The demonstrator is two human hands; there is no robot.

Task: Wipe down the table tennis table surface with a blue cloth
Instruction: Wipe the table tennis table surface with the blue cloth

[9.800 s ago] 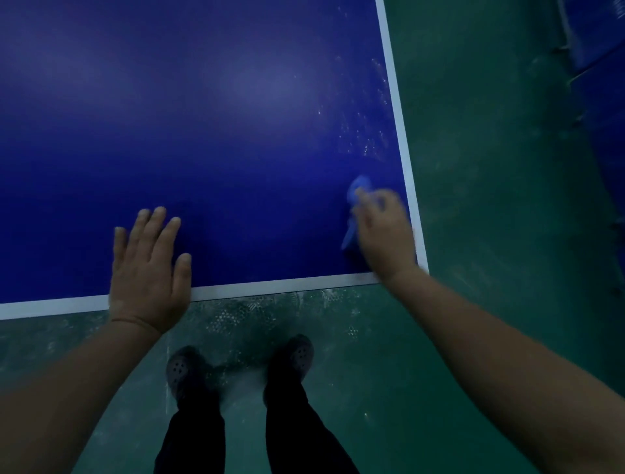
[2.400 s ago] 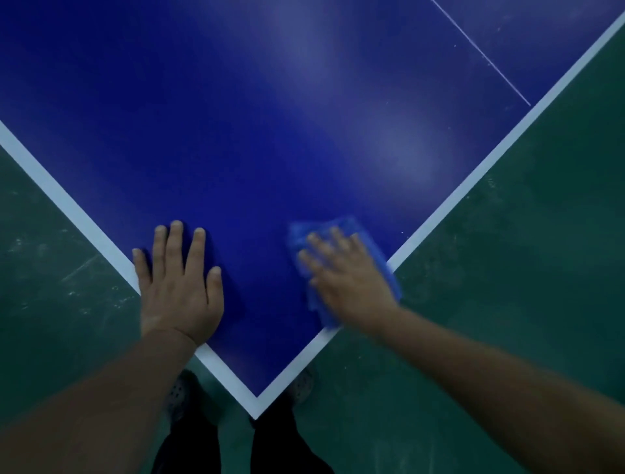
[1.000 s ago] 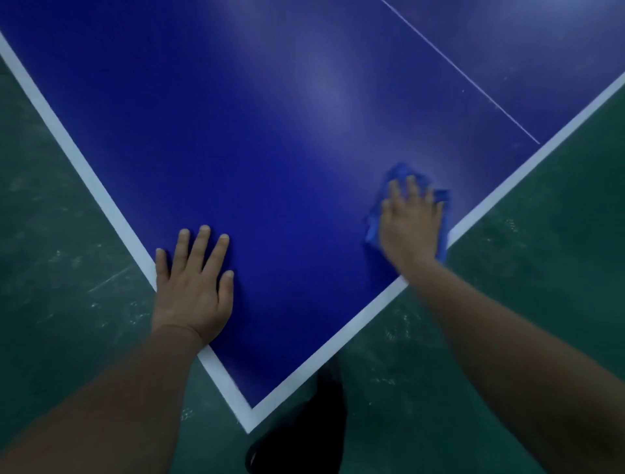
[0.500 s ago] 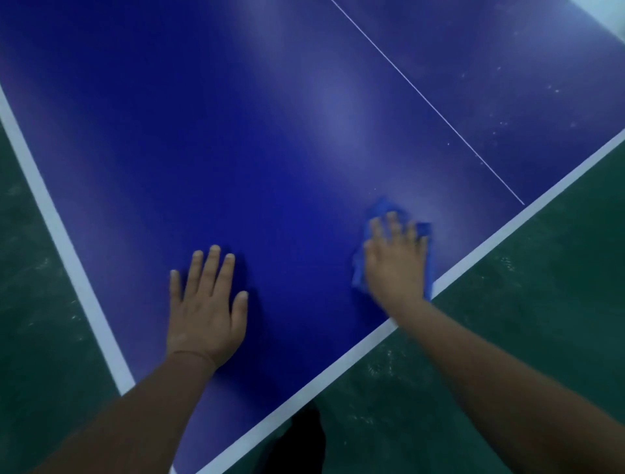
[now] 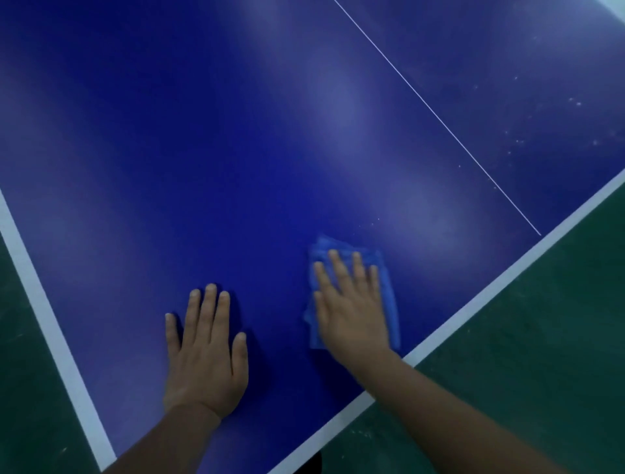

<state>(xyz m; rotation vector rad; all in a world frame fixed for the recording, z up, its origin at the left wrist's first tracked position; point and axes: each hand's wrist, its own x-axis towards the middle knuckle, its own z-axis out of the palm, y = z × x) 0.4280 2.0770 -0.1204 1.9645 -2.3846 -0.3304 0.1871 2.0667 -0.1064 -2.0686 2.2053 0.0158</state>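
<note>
Left hand [image 5: 206, 352]: fingers straight, flat on the glossy blue table tennis table [image 5: 236, 152], holding nothing, likely bracing. Right hand [image 5: 351, 304]: fingers extended, pressing the folded blue cloth [image 5: 389, 294] near the white edge stripe [image 5: 507, 280]. Beyond: thin white centre line [image 5: 439, 118], specks unwiped. Cloth sits farther from the edge than half a second ago.

- A dark green, smooth floor [image 5: 541, 338] fills the near right corner and shows again as a narrow strip along the left edge [image 5: 20, 338].
- Pale scuffs and whitish specks [image 5: 365, 434] dot the green floor at the near right.
- The light is dim and bluish overall.
- A small pale patch [image 5: 617, 4] sits at the far right corner; what it is cannot be told.
</note>
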